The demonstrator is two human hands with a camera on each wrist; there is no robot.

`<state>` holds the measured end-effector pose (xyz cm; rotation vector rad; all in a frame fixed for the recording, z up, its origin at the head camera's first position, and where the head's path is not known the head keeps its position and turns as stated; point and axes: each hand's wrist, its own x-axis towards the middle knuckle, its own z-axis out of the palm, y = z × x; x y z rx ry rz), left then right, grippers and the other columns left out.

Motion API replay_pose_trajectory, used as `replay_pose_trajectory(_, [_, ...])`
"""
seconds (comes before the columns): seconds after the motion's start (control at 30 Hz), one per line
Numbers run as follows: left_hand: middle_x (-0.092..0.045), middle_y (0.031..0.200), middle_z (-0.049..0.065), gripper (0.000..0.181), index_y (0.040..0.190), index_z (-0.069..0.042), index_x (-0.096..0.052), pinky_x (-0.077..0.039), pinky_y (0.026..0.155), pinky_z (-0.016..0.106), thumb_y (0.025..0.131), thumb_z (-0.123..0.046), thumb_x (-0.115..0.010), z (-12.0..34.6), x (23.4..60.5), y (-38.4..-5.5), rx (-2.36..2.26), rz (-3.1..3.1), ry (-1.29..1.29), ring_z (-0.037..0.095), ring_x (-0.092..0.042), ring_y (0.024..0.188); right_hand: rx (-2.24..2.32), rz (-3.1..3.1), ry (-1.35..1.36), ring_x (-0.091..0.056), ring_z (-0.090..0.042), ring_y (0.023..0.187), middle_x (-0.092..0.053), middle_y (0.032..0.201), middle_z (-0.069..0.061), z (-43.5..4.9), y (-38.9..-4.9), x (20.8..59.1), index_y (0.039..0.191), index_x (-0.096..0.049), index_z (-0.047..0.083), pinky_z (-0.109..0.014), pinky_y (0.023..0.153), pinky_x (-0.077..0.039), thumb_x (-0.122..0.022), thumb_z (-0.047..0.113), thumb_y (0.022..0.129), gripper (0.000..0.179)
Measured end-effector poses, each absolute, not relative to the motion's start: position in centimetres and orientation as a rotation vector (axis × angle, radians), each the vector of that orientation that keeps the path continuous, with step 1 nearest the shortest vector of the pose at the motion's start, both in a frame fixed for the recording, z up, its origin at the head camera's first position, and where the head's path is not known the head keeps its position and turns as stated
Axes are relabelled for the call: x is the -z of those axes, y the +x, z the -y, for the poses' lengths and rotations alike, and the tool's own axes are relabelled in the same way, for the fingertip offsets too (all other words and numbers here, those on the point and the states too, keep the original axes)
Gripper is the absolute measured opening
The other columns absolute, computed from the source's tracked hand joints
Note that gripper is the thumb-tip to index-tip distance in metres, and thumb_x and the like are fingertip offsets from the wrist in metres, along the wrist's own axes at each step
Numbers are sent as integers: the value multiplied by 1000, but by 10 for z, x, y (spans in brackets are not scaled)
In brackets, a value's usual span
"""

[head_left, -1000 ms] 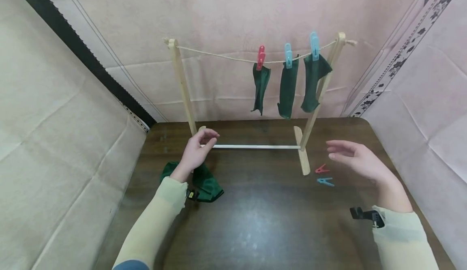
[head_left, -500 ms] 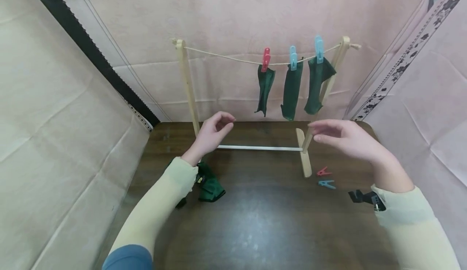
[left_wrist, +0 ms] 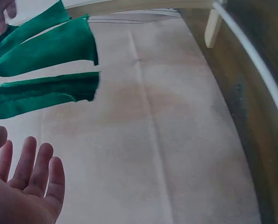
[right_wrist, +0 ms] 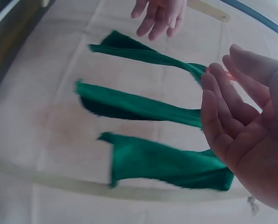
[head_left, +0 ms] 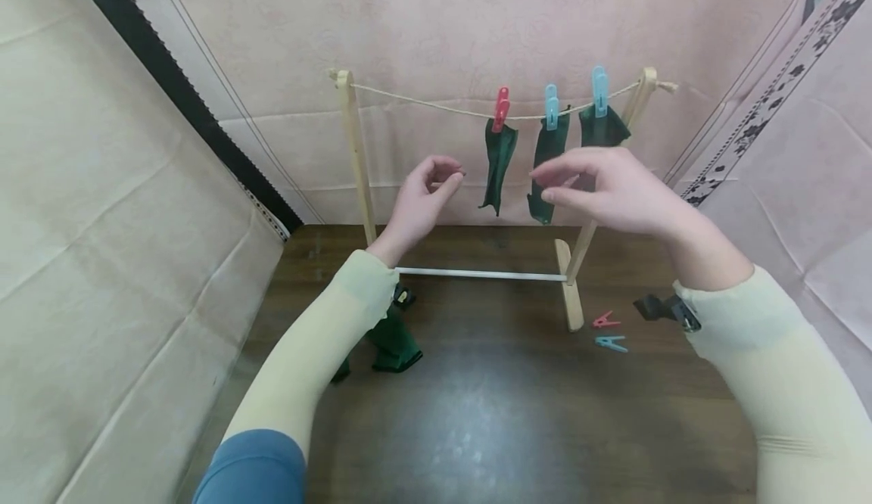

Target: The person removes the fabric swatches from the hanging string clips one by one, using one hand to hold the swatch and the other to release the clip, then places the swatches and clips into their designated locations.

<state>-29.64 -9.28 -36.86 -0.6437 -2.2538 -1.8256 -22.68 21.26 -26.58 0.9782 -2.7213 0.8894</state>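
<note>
Three green cloth strips hang in a row from a string line. A red clothespin clips the left strip. Blue clothespins hold the middle strip and the right strip. My left hand is raised left of the strips, fingers loosely bent and nothing in them. My right hand hovers in front of the middle and right strips, partly covering them. In the right wrist view its fingers overlap the strips' upper ends near the red clothespin, holding nothing.
The line is tied between two wooden posts, joined low down by a white rod. A red clothespin and a blue clothespin lie on the brown table. Green cloth lies partly under my left forearm.
Both hands have risen from low over the table toward the hanging strips. My right hand has also moved left, and my left hand right. The view has shifted slightly.
</note>
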Motion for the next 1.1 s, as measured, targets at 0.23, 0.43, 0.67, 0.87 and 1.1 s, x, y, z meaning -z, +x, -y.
replay_pose_trajectory(0.23, [-71,126,7,36,136,-4,-64,-51,100,36,107,-24,-70,79,347,-303,1824,2212,-625,17,-65,116,-891,2622,1007,-68,-10,109,-76,125,2,-197,-242,238,134,-75,16,-25,91,-53,-73,19,104,30])
replay_pose_trajectory(0.43, [-70,130,4,41,143,-6,-62,-51,101,32,107,-23,-70,68,337,-310,1848,2202,-625,16,-65,119,-919,2552,976,-66,-8,111,-76,125,1,-188,-248,220,135,-75,14,-21,91,-51,-74,20,104,32])
replay_pose_trajectory(0.67, [-70,133,5,41,143,-9,-65,-51,102,30,106,-24,-72,56,332,-316,1917,2156,-640,17,-65,120,-926,2425,875,-64,-4,103,-78,115,-1,-178,-255,202,129,-79,14,-20,89,-50,-76,21,102,28])
replay_pose_trajectory(0.87, [-71,131,4,36,140,-10,-67,-53,101,32,106,-23,-71,50,331,-317,2017,2101,-640,17,-64,120,-881,2482,792,-67,-8,101,-76,126,1,-175,-265,189,131,-78,19,-20,83,-52,-75,28,102,31])
replay_pose_trajectory(1.1, [-72,129,2,33,137,-11,-69,-54,100,33,106,-24,-71,48,332,-314,2054,2077,-610,17,-65,119,-756,2666,760,-72,-21,113,-69,143,1,-169,-280,181,144,-70,20,-36,92,-58,-72,39,103,45])
